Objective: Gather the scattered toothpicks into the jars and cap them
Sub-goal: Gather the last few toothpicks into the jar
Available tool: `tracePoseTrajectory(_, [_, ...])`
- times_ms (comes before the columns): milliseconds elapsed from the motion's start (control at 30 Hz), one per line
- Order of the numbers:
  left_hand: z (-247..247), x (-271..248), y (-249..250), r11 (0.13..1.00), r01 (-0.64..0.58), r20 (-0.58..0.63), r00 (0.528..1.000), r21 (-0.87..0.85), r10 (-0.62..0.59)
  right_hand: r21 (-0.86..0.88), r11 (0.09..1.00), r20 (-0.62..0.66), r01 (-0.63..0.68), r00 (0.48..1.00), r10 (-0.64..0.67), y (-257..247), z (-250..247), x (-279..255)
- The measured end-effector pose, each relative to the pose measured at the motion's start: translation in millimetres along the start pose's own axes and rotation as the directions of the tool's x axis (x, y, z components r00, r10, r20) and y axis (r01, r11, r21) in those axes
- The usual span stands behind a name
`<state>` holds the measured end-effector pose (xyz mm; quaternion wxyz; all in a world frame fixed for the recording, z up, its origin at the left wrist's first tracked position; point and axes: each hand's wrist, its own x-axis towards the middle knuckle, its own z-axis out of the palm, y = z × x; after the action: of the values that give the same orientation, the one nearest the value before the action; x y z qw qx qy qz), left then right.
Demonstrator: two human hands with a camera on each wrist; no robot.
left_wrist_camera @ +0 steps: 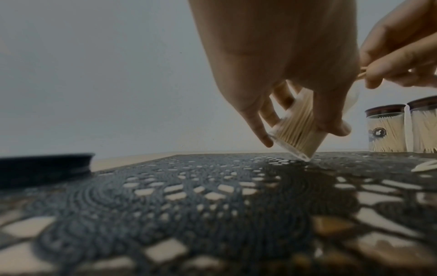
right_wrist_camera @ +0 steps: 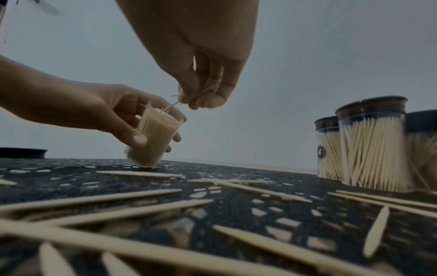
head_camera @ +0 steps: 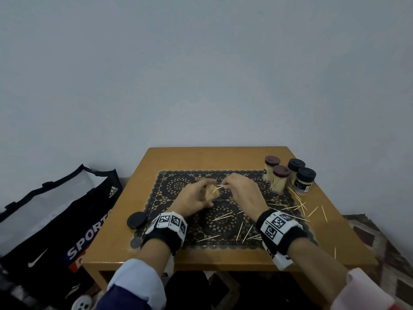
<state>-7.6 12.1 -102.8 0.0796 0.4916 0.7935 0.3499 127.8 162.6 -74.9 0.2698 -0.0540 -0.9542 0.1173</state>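
Note:
My left hand (head_camera: 194,197) grips a clear open jar (right_wrist_camera: 153,138) packed with toothpicks, tilted to the right with one bottom edge on the black lace mat (head_camera: 223,222). The jar (left_wrist_camera: 295,130) shows between my fingers in the left wrist view. My right hand (head_camera: 240,186) pinches a few toothpicks (right_wrist_camera: 173,105) with their tips at the jar's mouth. Several loose toothpicks (head_camera: 223,216) lie scattered on the mat and on the table to the right. A loose black cap (head_camera: 136,219) lies at the mat's left edge.
Several capped jars (head_camera: 290,176) full of toothpicks stand at the table's back right corner. The small wooden table (head_camera: 201,157) stands against a pale wall. A black sports bag (head_camera: 55,220) sits on the floor to the left.

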Motion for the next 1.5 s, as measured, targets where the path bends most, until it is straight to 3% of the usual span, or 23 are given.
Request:
tracePoseTrajectory(167, [1.3,-2.1,5.5,0.999,-0.044,0.049,0.998,0.016,0.044,0.061,0.994,0.05,0.087,0.995,-0.09,-2.4,-0.7,1.5])
tracePoseTrajectory(400, [2.4,-1.4,9.2,0.998,-0.059,0.059,0.996,-0.015,0.06,0.207,0.968,-0.051,0.139,0.99,-0.131,-3.8,-5.2,1.3])
tracePoseTrajectory(533, [4.6,-1.8,11.0,0.998,-0.03,0.062,0.998,-0.058,0.033,0.237,0.949,-0.013,0.207,0.978,-0.21,-2.2,1.5,2.8])
tracePoseTrajectory(767, [2.0,-3.5,7.1,0.99,0.116,-0.21,0.969,-0.076,-0.129,0.091,0.983,-0.101,0.159,0.984,-0.149,-4.1,0.7,2.6])
tracePoseTrajectory(833, [2.0,-3.2,5.2,0.989,0.133,-0.236,0.961,-0.06,-0.144,0.108,0.981,0.007,0.158,0.987,-0.16,-3.3,0.0,1.4])
tracePoseTrajectory(867, [2.3,-2.5,3.5,0.99,0.136,-0.229,0.963,-0.047,-0.143,0.119,0.983,0.148,0.142,0.976,-0.159,-1.8,0.3,0.9])
tracePoseTrajectory(900, [2.5,-2.3,2.9,0.99,0.138,-0.214,0.966,-0.037,-0.142,0.109,0.986,0.329,0.129,0.931,-0.158,-0.7,1.1,0.8])
tracePoseTrajectory(933, [2.9,-2.1,2.3,0.99,0.14,-0.198,0.97,-0.023,-0.141,0.083,0.987,0.494,0.137,0.855,-0.161,-0.1,2.7,1.0])
tracePoseTrajectory(967, [2.7,-2.1,2.4,0.989,0.147,-0.18,0.973,-0.007,-0.146,0.069,0.986,0.598,0.153,0.785,-0.164,0.5,4.7,1.5])
tracePoseTrajectory(1000, [2.2,-2.0,3.0,0.988,0.157,-0.165,0.974,0.003,-0.154,0.085,0.984,0.632,0.154,0.756,-0.173,1.6,6.3,1.8])
tracePoseTrajectory(1133, [1.0,-3.3,6.2,0.987,0.163,-0.168,0.972,0.0,-0.161,0.189,0.979,0.615,0.081,0.767,-0.182,4.3,8.1,4.1])
tracePoseTrajectory(1333, [1.6,-1.5,2.8,0.992,0.127,-0.133,0.983,0.014,-0.124,0.042,0.986,0.643,0.162,0.751,-0.151,3.2,6.7,-1.0])
tracePoseTrajectory(1500, [-0.2,-3.2,5.1,0.991,0.131,-0.121,0.984,0.019,-0.128,0.038,0.988,0.71,0.147,0.692,-0.13,0.0,5.6,-6.1])
